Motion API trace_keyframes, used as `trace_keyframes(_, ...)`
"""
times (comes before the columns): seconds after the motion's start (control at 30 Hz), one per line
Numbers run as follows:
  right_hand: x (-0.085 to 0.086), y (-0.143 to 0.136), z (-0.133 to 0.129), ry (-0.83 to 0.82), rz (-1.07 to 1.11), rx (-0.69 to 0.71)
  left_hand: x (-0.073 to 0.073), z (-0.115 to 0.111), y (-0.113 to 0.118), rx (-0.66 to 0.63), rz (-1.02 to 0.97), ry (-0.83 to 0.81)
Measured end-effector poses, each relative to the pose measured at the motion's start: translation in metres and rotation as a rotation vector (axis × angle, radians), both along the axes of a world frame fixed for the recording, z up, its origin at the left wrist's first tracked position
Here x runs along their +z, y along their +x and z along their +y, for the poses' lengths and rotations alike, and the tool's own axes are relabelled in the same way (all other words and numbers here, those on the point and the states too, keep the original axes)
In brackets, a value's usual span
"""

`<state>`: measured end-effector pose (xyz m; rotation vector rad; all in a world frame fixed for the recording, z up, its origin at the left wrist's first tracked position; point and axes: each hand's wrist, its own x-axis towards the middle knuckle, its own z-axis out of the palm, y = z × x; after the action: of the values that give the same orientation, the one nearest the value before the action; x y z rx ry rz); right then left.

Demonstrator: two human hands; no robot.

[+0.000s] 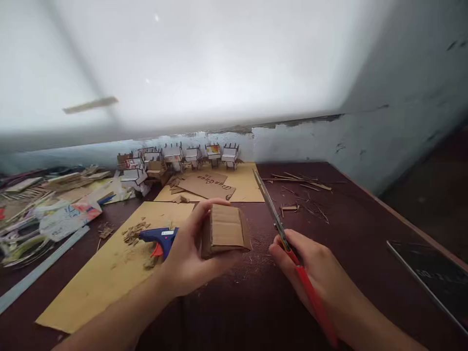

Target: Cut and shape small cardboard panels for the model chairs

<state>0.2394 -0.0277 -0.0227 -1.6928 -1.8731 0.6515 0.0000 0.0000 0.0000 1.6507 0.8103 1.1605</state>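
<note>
In my left hand (193, 258) I grip a small cardboard box (225, 226), its flat face turned up toward me and a flap jutting out at the lower right. My right hand (310, 263) is wrapped around a pair of scissors (269, 201) with red handles; the blades look closed and point up and away, apart from the box. A blue hot glue gun (161, 238) with an orange trigger lies just left of my left hand, partly hidden behind it.
Small cardboard chairs (173, 155) stand in a row by the wall. Yellow boards (102, 282) cover part of the dark table, with cardboard sheets (206, 185) and scraps on them. Thin sticks (300, 180) lie at the right back, a dark tablet-like panel (431, 278) at the right, and clutter (69, 214) at the left.
</note>
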Motion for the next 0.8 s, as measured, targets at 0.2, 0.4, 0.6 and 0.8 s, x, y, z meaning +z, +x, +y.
trace_keyframes(0.2, 0.004, 0.004, -0.002, 0.052, 0.011, 0.006, 0.000, 0.007, -0.003, 0.008, -0.135, -0.037)
trace_keyframes(0.4, 0.006, 0.006, -0.001, 0.265, -0.076, 0.030, 0.002, 0.012, -0.007, -0.135, -0.385, -0.344)
trace_keyframes(0.6, 0.007, 0.004, -0.001, 0.606, -0.206, 0.070, 0.008, 0.018, -0.006, -0.140, -0.612, -0.463)
trace_keyframes(0.8, -0.001, 0.004, -0.005, 0.840, -0.310, 0.092, 0.010, 0.026, -0.011, -0.104, -0.770, -0.615)
